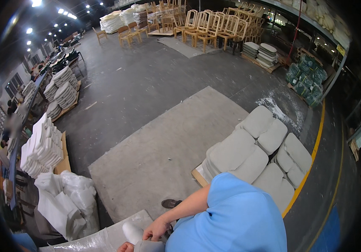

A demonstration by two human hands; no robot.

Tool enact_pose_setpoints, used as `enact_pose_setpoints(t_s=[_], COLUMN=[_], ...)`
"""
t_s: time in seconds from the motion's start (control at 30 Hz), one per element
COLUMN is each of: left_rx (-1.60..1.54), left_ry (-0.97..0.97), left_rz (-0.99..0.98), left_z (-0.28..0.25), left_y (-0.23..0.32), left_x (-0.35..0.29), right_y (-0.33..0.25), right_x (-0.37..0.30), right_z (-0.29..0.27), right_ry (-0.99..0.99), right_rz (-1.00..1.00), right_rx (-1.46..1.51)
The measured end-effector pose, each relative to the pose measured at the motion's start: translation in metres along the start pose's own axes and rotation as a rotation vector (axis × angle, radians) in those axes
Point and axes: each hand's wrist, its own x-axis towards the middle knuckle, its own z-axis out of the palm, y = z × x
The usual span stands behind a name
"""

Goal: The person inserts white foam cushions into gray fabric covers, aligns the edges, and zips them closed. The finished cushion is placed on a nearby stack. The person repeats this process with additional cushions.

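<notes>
At the lower edge, my right hand (157,229) bends down with its fingers closed on a light grey fabric-covered cushion (149,246). Just left of it, my left hand (126,247) is partly cut off by the frame; its fingers are curled against the cushion's side, and what they pinch is too small to make out. Beside my right hand a rounded white padding piece (132,232) sticks out. Both hands are over a grey work surface (100,239) that looks covered in clear plastic.
Stacked grey cushions (239,151) lie on a pallet to the right. White foam sheets (42,145) and a plastic-wrapped bundle (69,201) stand at left. Wooden chair frames (205,29), green wrapped bundles (308,80) and more cushion stacks (65,88) are farther off.
</notes>
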Motion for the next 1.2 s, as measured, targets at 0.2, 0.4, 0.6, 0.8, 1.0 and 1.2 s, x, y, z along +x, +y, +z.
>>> enact_pose_setpoints(t_s=[0.2,0.4,0.6,0.8,1.0,1.2], left_rx=[0.41,1.103,1.002,0.819,0.785,0.315], left_ry=[-0.107,-0.172,-0.115,-0.066,-0.045,0.031], left_rz=[-0.068,0.063,0.678,0.35,0.217,0.241], left_z=[-0.021,-0.06,-0.039,-0.018,-0.028,-0.01], left_y=[0.001,-0.042,-0.034,0.021,0.012,0.016], left_x=[0.026,0.078,0.044,0.015,0.024,0.035], right_y=[0.01,0.027,0.02,-0.01,-0.018,-0.028], right_x=[-0.001,0.006,-0.008,0.0,0.002,0.007], right_z=[-0.003,0.011,0.007,0.022,0.027,0.021], right_ry=[0.072,0.366,0.573,0.647,0.671,0.645], right_rz=[0.015,-0.142,-0.09,-0.03,-0.043,-0.005], right_rx=[0.058,-0.281,-0.417,-0.381,-0.449,-0.513])
